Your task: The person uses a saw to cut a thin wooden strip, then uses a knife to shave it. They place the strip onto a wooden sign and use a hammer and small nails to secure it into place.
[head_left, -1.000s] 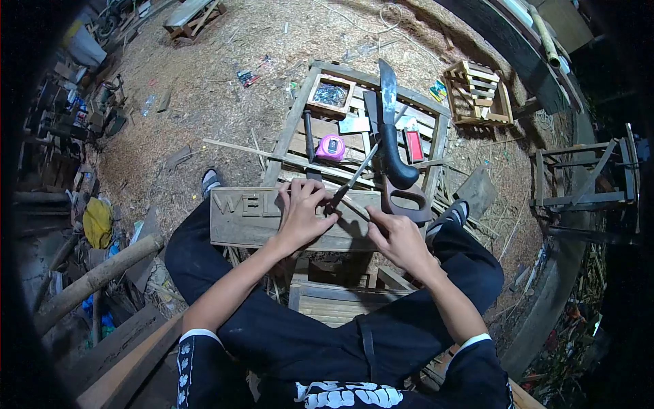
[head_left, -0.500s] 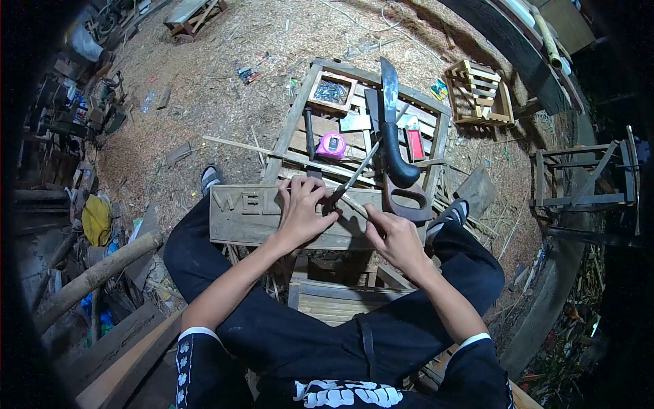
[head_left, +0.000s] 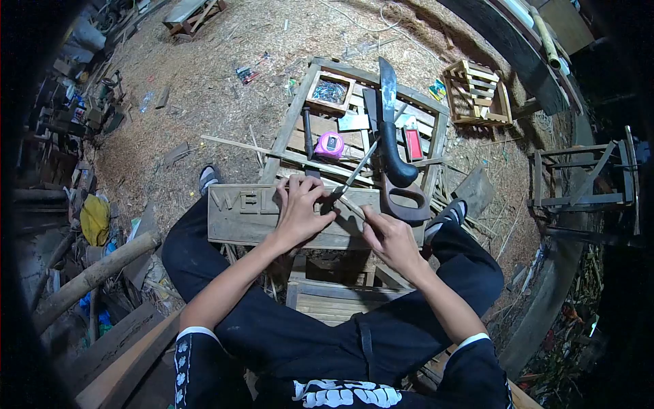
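A wooden sign board point(head_left: 235, 230) lies across in front of me, with raised wooden letters point(head_left: 253, 202) reading "WEL" at its left. My left hand point(head_left: 300, 208) is on the board, its fingers bent over the far edge and its thumb stretched to the right; it covers whatever lies under the palm. In my right hand point(head_left: 392, 238), thumb and fingers pinch a thin pale stick point(head_left: 353, 207). The stick's far end points at the board beside my left thumb. A dark shadow there hides its tip.
Beyond the board, a slatted wooden table point(head_left: 289, 140) bears a machete point(head_left: 390, 126), a handsaw point(head_left: 407, 204), a pink tape measure point(head_left: 330, 145), a hammer point(head_left: 308, 133) and a box of nails point(head_left: 330, 92). A wooden crate point(head_left: 480, 95) stands at the right.
Almost nothing differs. My right hand has shifted very slightly to the left with the stick, and the whole view has moved a little.
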{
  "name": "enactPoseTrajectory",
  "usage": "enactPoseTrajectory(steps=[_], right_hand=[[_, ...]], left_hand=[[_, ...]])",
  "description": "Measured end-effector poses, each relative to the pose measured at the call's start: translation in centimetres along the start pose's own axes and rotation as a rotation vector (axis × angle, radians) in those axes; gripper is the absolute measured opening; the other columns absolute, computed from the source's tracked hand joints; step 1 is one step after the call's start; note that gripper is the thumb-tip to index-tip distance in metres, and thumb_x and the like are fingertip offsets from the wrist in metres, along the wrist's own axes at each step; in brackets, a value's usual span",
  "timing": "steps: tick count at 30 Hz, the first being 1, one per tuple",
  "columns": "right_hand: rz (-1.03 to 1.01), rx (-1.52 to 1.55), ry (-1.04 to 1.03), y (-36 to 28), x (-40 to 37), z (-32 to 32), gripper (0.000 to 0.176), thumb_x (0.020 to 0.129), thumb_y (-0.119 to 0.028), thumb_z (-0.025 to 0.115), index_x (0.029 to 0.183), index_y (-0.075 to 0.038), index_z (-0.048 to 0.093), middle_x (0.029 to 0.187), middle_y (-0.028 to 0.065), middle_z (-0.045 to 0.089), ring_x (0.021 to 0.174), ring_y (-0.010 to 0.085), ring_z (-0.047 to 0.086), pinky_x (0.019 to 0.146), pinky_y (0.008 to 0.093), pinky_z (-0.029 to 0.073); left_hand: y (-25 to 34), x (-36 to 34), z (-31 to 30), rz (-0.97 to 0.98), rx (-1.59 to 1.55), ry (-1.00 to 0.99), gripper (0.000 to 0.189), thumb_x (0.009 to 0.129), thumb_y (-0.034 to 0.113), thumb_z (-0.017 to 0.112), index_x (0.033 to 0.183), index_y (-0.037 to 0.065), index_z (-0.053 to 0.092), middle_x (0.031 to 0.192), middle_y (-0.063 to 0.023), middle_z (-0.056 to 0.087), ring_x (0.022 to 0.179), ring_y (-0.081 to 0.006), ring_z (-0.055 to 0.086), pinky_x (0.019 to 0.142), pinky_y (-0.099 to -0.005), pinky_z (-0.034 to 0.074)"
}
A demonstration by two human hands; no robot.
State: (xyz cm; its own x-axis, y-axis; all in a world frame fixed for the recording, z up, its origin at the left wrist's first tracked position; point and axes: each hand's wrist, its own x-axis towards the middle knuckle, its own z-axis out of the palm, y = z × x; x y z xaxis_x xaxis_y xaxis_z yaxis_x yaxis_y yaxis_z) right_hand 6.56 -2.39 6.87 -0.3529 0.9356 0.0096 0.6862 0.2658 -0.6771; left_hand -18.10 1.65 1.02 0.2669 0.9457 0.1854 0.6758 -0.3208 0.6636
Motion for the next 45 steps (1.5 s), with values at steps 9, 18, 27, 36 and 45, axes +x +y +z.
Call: enactPoseTrajectory(steps=[9, 18, 27, 36, 45], right_hand=[[0.027, 0.061, -0.001, -0.1, -0.6, 0.1, 0.039, 0.100, -0.016, 0.067, 0.138, -0.007, 0.064, 0.088, 0.0231, 0.069, 0.078, 0.0447, 0.070, 0.069, 0.0523, 0.055], [0.004, 0.044, 0.018, -0.1, -0.7, 0.0, 0.042, 0.100, -0.014, 0.068, 0.141, -0.006, 0.063, 0.089, 0.0216, 0.069, 0.077, 0.0433, 0.069, 0.068, 0.0509, 0.054], [-0.028, -0.064, 0.030, -0.8, -1.1, -0.9, 0.047, 0.098, -0.014, 0.069, 0.144, -0.010, 0.061, 0.084, 0.0167, 0.065, 0.069, 0.0390, 0.068, 0.062, 0.0487, 0.054], [-0.019, -0.116, 0.012, -0.7, -1.3, -0.3, 0.048, 0.098, -0.015, 0.070, 0.144, -0.011, 0.061, 0.083, 0.0163, 0.064, 0.067, 0.0395, 0.067, 0.061, 0.0496, 0.054], [-0.045, -0.118, 0.038, -1.0, -1.1, -0.5, 0.052, 0.097, -0.013, 0.071, 0.148, -0.012, 0.059, 0.083, 0.0144, 0.063, 0.066, 0.0380, 0.067, 0.059, 0.0485, 0.053]], left_hand=[[-0.1, -0.1, 0.1, 0.062, 0.040, 0.019, 0.040, 0.065, 0.028, 0.090, 0.094, 0.009, 0.071, 0.118, -0.0043, 0.063, 0.124, -0.0313, 0.047, 0.113, -0.0553, 0.022], [-0.2, -0.1, 0.0, 0.068, 0.058, 0.009, 0.040, 0.066, 0.030, 0.092, 0.095, 0.009, 0.072, 0.118, -0.0049, 0.063, 0.124, -0.0310, 0.048, 0.112, -0.0555, 0.023], [0.1, 0.0, 0.4, 0.066, 0.067, 0.025, 0.041, 0.072, 0.038, 0.092, 0.094, 0.009, 0.073, 0.116, -0.0061, 0.065, 0.122, -0.0305, 0.050, 0.113, -0.0552, 0.023], [0.2, 0.2, 0.0, 0.067, 0.083, 0.022, 0.039, 0.073, 0.038, 0.091, 0.095, 0.010, 0.075, 0.116, -0.0066, 0.065, 0.122, -0.0306, 0.050, 0.112, -0.0554, 0.024], [0.1, 0.0, 0.0, 0.052, 0.082, -0.003, 0.040, 0.078, 0.044, 0.088, 0.095, 0.011, 0.074, 0.116, -0.0060, 0.064, 0.122, -0.0306, 0.049, 0.112, -0.0559, 0.024]])
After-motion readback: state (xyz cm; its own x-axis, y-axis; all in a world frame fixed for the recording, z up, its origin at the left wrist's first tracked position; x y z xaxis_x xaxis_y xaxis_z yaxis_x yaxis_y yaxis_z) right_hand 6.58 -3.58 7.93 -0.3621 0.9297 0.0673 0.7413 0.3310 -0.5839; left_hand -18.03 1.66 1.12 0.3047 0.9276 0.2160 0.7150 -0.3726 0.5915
